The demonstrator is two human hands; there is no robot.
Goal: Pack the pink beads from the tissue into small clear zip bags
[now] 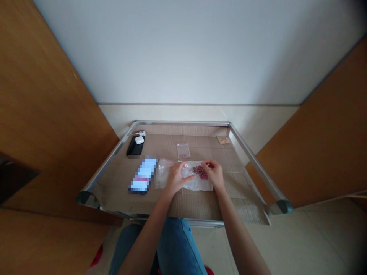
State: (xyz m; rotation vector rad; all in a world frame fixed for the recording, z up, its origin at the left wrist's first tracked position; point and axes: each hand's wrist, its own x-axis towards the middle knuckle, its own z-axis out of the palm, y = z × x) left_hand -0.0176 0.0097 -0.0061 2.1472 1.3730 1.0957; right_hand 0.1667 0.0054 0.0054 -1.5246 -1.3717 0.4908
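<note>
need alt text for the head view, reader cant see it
A person's right hand is at a pile of pinkish buds on a pale sheet, the left hand curled near clear plastic bags. A small bag lies beyond, a lit phone to the left, all on cardboard.

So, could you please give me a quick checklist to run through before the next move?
1. Left hand beside the pink buds, thumb and fingers apart: ok.
2. Right hand at the buds: ok.
3. A bud pinched in the right fingertips: cannot tell, too small to make out.
4. Buds gathered in one pile on the pale sheet: ok.
5. Small clear bag, lying beyond the left hand, seal closed: cannot tell.
6. Bright-screened phone apart from both hands: ok.
</note>
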